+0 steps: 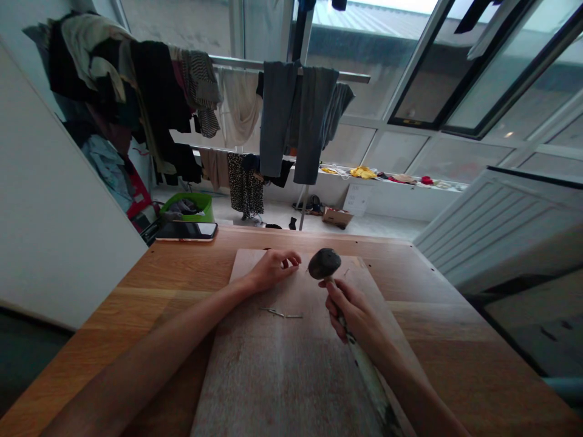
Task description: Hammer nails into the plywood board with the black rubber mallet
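A pale wooden board (pixel 282 370) lies on the brown table (pixel 437 340). My right hand (pixel 353 312) is closed around the handle of a hammer (pixel 324 263), whose dark head hangs just above the board's far end. My left hand (pixel 273 269) rests on the far part of the board with thumb and forefinger pinched together, beside the hammer head; what they pinch is too small to make out. Loose nails (pixel 280 314) lie on the board between my two hands.
A phone (pixel 186 230) lies at the table's far left corner. Beyond the table stand a green basket (pixel 189 206), racks of hanging clothes (pixel 291 121), and a cardboard box (pixel 337 216) on the floor. A white panel (pixel 50 230) leans at the left.
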Demonstrator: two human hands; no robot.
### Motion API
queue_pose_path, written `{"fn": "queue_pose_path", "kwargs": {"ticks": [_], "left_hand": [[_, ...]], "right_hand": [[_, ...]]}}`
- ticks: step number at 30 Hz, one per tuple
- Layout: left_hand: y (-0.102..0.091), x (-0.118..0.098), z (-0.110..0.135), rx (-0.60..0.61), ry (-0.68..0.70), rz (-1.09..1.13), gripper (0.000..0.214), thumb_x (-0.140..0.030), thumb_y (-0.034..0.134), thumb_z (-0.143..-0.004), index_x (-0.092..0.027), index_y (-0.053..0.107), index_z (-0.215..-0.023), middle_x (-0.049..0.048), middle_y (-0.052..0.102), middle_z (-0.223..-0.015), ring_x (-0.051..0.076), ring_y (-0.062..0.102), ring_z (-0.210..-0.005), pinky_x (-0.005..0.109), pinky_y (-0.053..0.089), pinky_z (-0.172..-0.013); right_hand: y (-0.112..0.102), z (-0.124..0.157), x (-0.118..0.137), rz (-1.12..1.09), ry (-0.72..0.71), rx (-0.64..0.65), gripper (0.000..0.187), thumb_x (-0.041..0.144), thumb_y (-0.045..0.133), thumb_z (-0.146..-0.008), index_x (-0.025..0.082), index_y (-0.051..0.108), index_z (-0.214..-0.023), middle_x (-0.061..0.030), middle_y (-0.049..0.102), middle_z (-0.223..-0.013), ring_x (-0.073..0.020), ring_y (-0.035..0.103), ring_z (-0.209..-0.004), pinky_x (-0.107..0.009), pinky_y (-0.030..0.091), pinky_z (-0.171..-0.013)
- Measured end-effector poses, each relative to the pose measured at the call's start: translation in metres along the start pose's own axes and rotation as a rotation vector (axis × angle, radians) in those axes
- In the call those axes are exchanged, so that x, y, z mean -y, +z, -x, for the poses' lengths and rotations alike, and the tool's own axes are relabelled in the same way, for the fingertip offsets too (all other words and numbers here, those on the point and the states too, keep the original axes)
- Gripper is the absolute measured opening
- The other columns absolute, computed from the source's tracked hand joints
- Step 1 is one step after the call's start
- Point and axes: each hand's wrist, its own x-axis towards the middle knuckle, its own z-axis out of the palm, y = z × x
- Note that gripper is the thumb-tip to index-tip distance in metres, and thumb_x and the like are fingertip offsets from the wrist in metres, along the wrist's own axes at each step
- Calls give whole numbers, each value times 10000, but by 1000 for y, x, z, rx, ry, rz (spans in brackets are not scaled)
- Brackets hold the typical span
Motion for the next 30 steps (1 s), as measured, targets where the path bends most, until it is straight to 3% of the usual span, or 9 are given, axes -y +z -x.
{"fn": "queue_pose_path", "kwargs": {"ticks": [5, 11, 25, 30], "left_hand": [[1, 2, 0, -14, -23, 10, 313, -100, 669, -804, -162, 648, -1110, -3, 737, -801, 88, 600, -607, 202, 485, -618], [4, 9, -1, -57, 47, 40, 322, -56, 670, -776, -155, 655, -1082, 4, 742, -811, 90, 635, -615, 190, 491, -606], [3, 7, -1, -40, 26, 28, 321, -43, 645, -760, -152, 661, -1061, 15, 735, -813, 112, 646, -654, 218, 499, -636], [-3, 2, 1, 31, -33, 1, 378, -186, 728, -764, -144, 605, -1119, 24, 697, -878, 101, 578, -589, 218, 448, -552]], "right_hand": [[14, -16, 13, -38, -40, 9, 497, 675, 588, -805, 211, 512, -965, 113, 459, -572, -54, 415, -318, -178, 310, -266], [27, -24, 11, -54, -33, 45, 532, 698, 608, -760, 215, 493, -949, 128, 452, -539, -54, 404, -295, -175, 298, -252], [32, -23, 9, 20, -28, 29, 477, 682, 564, -793, 228, 450, -885, 129, 446, -543, -50, 421, -298, -159, 305, -250], [22, -13, 11, -7, -42, 27, 497, 687, 559, -805, 218, 469, -942, 125, 457, -559, -47, 414, -291, -161, 303, -253]]}}
